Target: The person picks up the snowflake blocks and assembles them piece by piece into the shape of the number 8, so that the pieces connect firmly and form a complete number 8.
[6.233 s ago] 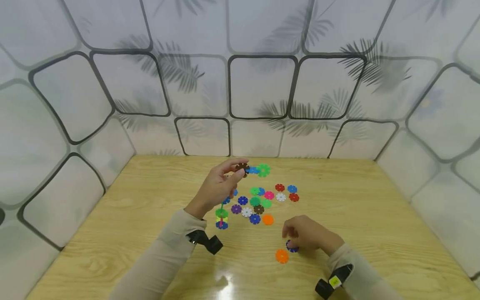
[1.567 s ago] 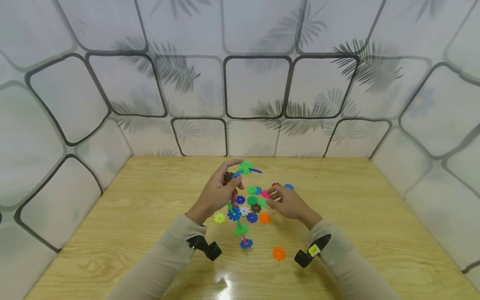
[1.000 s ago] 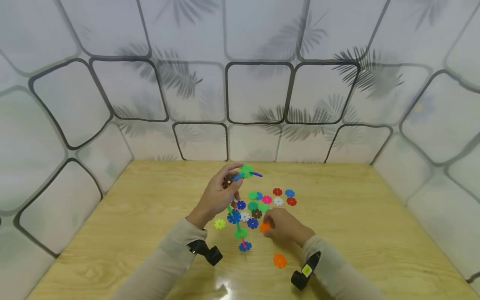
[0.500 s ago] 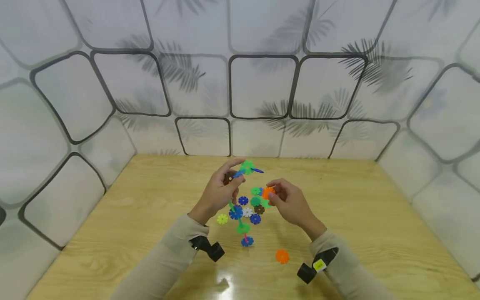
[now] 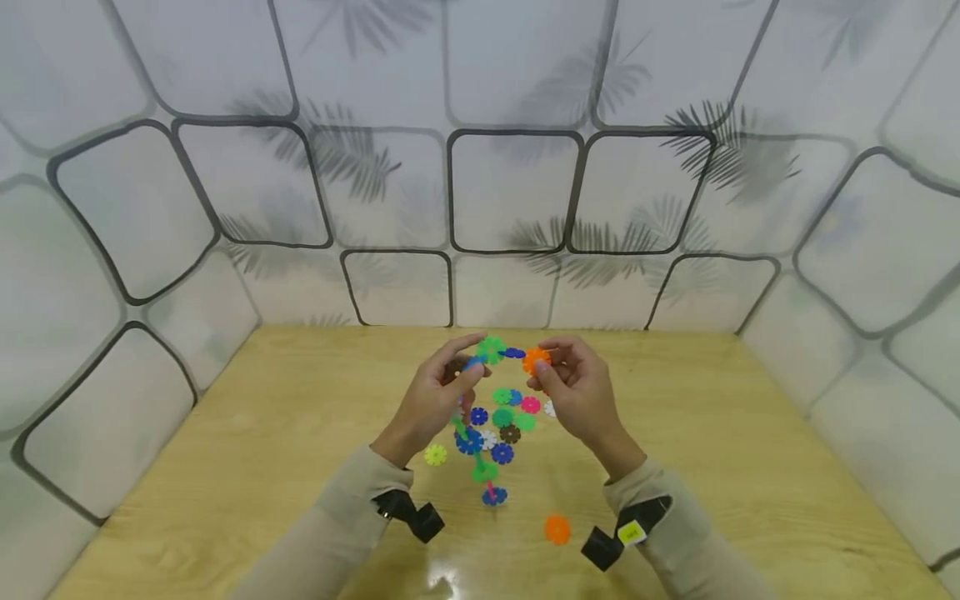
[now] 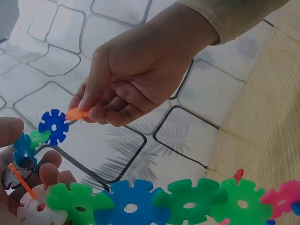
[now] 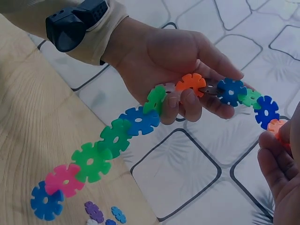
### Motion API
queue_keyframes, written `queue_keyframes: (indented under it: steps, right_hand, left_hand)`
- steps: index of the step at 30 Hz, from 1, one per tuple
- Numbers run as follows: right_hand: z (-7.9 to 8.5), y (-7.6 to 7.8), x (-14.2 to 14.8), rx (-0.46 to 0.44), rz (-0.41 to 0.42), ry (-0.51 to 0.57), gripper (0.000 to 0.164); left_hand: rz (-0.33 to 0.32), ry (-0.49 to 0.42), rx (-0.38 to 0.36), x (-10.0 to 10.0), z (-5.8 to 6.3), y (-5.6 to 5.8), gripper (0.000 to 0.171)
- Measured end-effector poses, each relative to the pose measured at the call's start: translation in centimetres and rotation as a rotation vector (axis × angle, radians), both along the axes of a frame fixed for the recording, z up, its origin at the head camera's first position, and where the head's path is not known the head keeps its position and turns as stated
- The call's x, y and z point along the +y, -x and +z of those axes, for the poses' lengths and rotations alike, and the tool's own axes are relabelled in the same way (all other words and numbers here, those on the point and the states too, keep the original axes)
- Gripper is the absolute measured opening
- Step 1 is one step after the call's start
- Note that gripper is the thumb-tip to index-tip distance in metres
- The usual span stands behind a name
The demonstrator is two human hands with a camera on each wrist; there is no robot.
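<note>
My left hand (image 5: 431,404) holds a chain of interlocking snowflake discs, pinched around its brown disc (image 7: 212,87). From that hand, green, blue and pink discs (image 7: 65,181) hang down toward me, ending in a blue disc (image 5: 494,497). The chain's other end runs rightward through a light green disc (image 5: 491,350) to a dark blue disc (image 6: 53,127). Thumb and fingers of my right hand (image 5: 588,396) pinch an orange disc (image 5: 537,361), its edge right at the dark blue disc's rim. In the right wrist view, another orange disc (image 7: 191,84) sits within the chain inside the left hand.
Several loose discs lie on the wooden table beneath the hands, among them a teal-green disc (image 5: 503,417), a brown disc (image 5: 510,433) and a pink disc (image 5: 530,405). A yellow disc (image 5: 435,454) lies to the left, an orange disc (image 5: 557,529) nearer me. Patterned cloth walls surround the table.
The dark blue disc joined the chain's right end. My right hand then took an orange disc from the table and lifted it to that end. The left hand kept its hold.
</note>
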State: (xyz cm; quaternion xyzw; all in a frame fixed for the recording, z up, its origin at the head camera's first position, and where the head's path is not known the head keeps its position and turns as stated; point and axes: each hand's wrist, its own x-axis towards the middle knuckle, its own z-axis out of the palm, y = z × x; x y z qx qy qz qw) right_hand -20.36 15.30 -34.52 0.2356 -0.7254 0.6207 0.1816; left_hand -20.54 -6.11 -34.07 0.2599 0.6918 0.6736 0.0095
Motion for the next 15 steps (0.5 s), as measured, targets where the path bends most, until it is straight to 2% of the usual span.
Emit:
queue_keyframes:
  steps: [4,9,15]
  right_hand:
    - [0.21,0.22,0.12,0.025,-0.032,0.013,0.019]
    - [0.23,0.17,0.11,0.049,-0.032,0.001,0.019]
    - [0.11,0.17,-0.22,0.196,-0.044,-0.073,0.018]
  left_hand:
    - [-0.004,0.002,0.015,0.20,0.26,0.17,0.041]
    - [-0.011,-0.007,0.037,0.11,0.18,0.14,0.043]
    - [-0.076,-0.046,0.125,-0.36,-0.42,0.16,0.044]
